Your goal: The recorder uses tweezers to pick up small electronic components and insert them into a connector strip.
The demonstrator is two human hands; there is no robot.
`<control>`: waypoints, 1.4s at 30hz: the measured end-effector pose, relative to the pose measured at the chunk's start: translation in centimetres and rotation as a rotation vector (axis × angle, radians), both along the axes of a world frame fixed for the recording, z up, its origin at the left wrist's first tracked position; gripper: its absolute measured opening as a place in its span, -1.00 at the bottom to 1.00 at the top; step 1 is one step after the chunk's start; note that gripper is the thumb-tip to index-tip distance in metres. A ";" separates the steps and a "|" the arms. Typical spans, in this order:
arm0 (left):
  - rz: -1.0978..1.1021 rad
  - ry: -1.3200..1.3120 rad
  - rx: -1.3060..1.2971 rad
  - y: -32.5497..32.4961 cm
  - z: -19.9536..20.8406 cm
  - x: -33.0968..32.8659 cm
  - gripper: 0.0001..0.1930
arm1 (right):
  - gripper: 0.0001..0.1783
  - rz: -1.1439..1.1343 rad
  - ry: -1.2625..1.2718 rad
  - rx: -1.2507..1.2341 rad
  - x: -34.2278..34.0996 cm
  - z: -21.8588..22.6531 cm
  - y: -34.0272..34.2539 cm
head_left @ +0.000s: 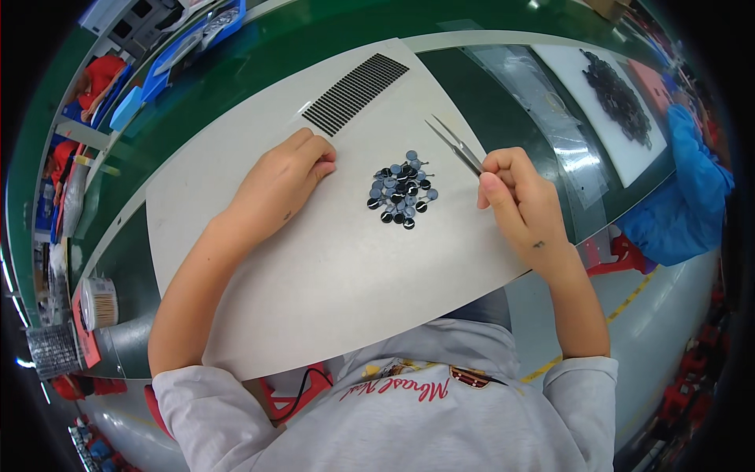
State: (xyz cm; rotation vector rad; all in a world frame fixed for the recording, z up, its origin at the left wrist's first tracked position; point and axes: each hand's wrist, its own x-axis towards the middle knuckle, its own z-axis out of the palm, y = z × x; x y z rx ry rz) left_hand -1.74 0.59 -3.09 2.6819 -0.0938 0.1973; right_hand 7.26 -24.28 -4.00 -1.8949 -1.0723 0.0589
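Observation:
My right hand [521,197] grips a pair of metal tweezers [454,145], whose two tips stand apart and point toward the far left. My left hand [292,177] is closed with its fingers curled under, close to the near end of a slanted block of thin black strips [355,94] lined up side by side. Whatever its fingertips hold, if anything, is hidden. Between my hands a loose pile of small round discs [401,189] lies on the white board [314,275]. Some discs are black, others grey-blue, and several have short thin tails.
To the right, a white sheet [621,149] carries a heap of small black parts [617,98], beside clear plastic film [543,102]. Blue cloth [680,197] hangs at the right edge. At left stands a round tub of cotton swabs [100,303]; a blue tray [197,47] sits far left.

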 end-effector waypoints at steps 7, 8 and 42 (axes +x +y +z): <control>-0.018 -0.066 0.111 -0.2 0.7 -2.2 -0.92 | -0.88 0.004 0.395 0.061 -1.9 1.1 -1.2; -0.031 -0.069 0.112 -0.2 0.5 -2.4 -0.92 | -0.88 -0.011 0.496 0.060 -2.3 1.2 -1.7; 0.093 -0.078 -0.727 -9.4 3.5 -8.3 -0.89 | -0.88 0.364 0.734 0.213 -9.9 -0.7 -2.9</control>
